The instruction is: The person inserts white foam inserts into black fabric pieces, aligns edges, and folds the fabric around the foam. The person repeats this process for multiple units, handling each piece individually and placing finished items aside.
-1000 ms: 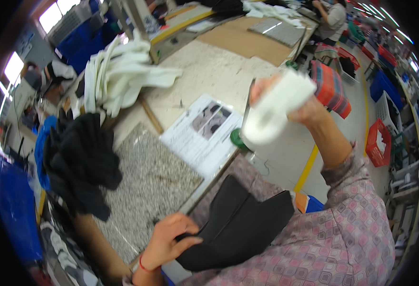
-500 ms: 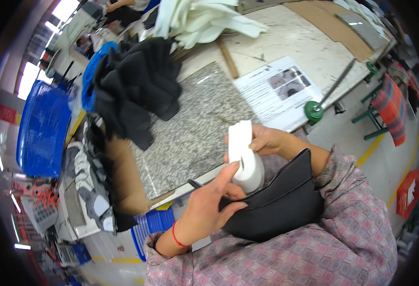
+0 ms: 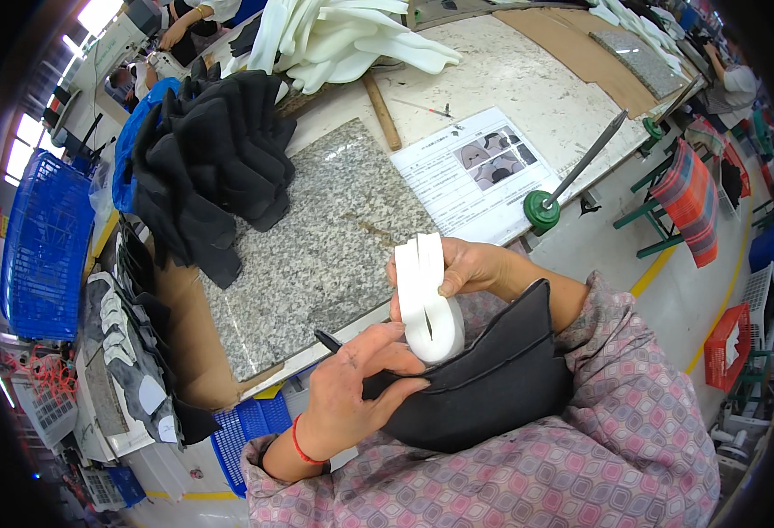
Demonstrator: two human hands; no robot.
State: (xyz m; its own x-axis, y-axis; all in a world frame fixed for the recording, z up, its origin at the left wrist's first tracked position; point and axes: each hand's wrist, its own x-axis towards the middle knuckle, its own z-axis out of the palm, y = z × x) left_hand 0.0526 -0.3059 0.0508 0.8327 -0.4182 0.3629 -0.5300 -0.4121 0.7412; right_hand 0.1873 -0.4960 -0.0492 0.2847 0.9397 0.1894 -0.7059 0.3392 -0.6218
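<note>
In front of my body, my right hand (image 3: pixel 462 271) grips a thick white strip (image 3: pixel 420 290), bent into a narrow loop with a slit between its two sides. My thumb lies on its near side, and the fingers curl behind. Below the loop is the curved edge of a black padded shoe-upper piece (image 3: pixel 484 383), which rests against my lap and has a seam along its top. My left hand (image 3: pixel 352 378) holds that piece's left end between thumb and fingers, with the fingertips close to the bottom of the white loop. A dark pointed tip (image 3: pixel 325 340) sticks out behind my left hand.
A speckled stone slab (image 3: pixel 308 238) lies on the worktable, with stacked black pieces (image 3: pixel 215 158) at its left. White foam pieces (image 3: pixel 343 40), a wooden-handled tool (image 3: pixel 381 110) and a printed sheet (image 3: pixel 466 176) lie beyond. A metal spike on a green base (image 3: pixel 542 211) stands at the right edge.
The view has shifted, so the scene sits further left. The white loop has turned, and its slit now faces me more. Both hands keep their holds.
</note>
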